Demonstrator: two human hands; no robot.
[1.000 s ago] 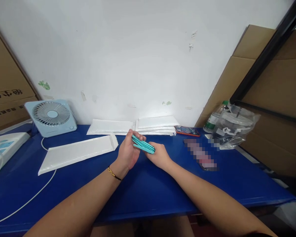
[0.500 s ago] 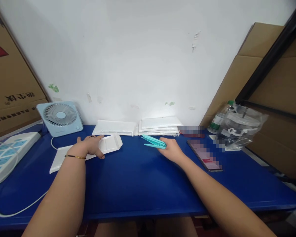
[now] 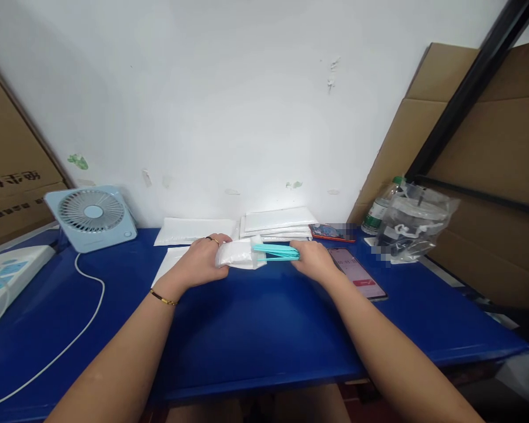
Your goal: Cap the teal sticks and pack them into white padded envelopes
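My left hand (image 3: pixel 203 259) is closed on the near end of a white bubble mailer (image 3: pixel 237 254), held just above the blue table. White sheeting (image 3: pixel 167 260) shows behind my left wrist; I cannot tell whether it belongs to the same mailer. In my right hand (image 3: pixel 312 258) is a bundle of thin turquoise strips (image 3: pixel 277 252), pinched at the right end and slightly fanned. Their left ends meet the mailer's right end, at its opening. Whether the tips are inside it or only against it is hard to see.
Behind my hands lie a white mailer (image 3: pixel 196 230) and a mailer stack (image 3: pixel 278 220). A phone (image 3: pixel 365 281) sits right of my right hand, a red-edged phone (image 3: pixel 332 231) farther back. A fan (image 3: pixel 92 217) and power strip (image 3: pixel 13 276) stand left; a bottle (image 3: pixel 377 214) and bagged cup (image 3: pixel 417 229) right.
My left hand has moved right, bringing the mailer's open end against the turquoise strips. My right hand still holds the strips. The view has shifted slightly.
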